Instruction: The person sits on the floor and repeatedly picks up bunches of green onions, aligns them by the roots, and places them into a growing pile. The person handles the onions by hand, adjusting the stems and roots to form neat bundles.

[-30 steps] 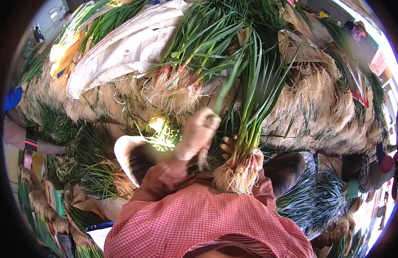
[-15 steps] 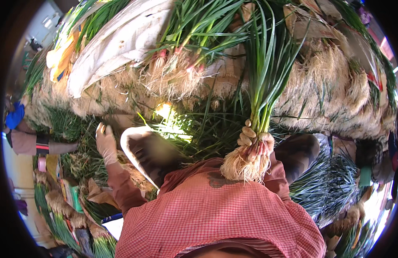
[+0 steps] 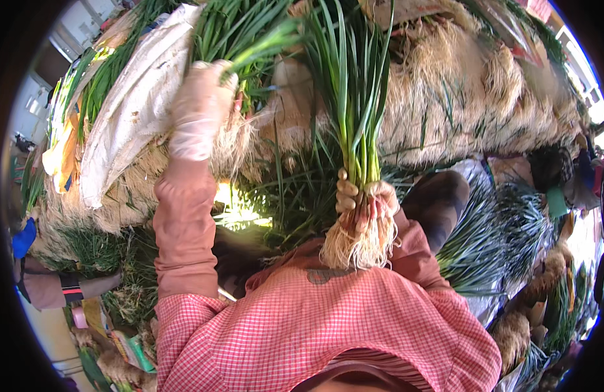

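Observation:
In front of my chest, my right hand is closed round a bunch of green garlic, just above the roots. Its long flat leaves point away from me, and its pale roots hang toward my shirt. My left hand, in a whitish glove, reaches to the loose garlic plants at the far left. Its fingers are curled round some green stalks, blurred by motion. Reddish stem bases and roots show beside and below that hand.
A long heap of garlic with roots facing me crosses the far side. A white sack lies over its left part. Loose cut leaves cover the ground between my knees. More leafy bunches lie at the right.
My left hand has gone from beside my left knee out to the garlic heap and closed on stalks there. My right hand still grips its bunch; the view has shifted.

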Demonstrator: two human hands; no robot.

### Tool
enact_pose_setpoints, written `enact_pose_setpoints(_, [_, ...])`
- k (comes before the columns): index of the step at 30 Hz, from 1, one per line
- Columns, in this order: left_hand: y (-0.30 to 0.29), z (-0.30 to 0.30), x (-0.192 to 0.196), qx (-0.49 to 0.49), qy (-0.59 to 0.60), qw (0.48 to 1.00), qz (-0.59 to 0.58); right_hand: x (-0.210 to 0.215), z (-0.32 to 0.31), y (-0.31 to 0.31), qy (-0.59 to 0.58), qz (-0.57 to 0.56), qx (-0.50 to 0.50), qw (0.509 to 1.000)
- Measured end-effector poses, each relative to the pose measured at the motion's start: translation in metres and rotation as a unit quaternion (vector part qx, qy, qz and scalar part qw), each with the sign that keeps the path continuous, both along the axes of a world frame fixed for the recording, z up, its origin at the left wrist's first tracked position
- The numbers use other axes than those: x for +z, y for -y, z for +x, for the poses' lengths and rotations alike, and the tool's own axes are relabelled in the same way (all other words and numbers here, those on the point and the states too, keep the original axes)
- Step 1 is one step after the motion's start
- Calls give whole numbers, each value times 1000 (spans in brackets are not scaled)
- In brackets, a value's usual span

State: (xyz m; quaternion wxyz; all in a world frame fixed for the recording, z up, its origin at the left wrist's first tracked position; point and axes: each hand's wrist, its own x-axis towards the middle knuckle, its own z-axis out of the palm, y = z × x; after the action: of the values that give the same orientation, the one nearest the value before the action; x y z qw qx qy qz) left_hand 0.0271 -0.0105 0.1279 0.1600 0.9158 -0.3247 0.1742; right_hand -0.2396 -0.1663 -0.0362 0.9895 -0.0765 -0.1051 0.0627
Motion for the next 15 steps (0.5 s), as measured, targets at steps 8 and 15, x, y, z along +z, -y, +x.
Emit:
enact_pose_setpoints(8, [-9, -88, -67, -89, -586, 774, -224, 8, -1, 7, -55, 10, 29, 998])
enact_pose_setpoints(15, [25, -136, -153, -259, -366, 876, -178, 5, -10, 9, -193, -188, -23, 963])
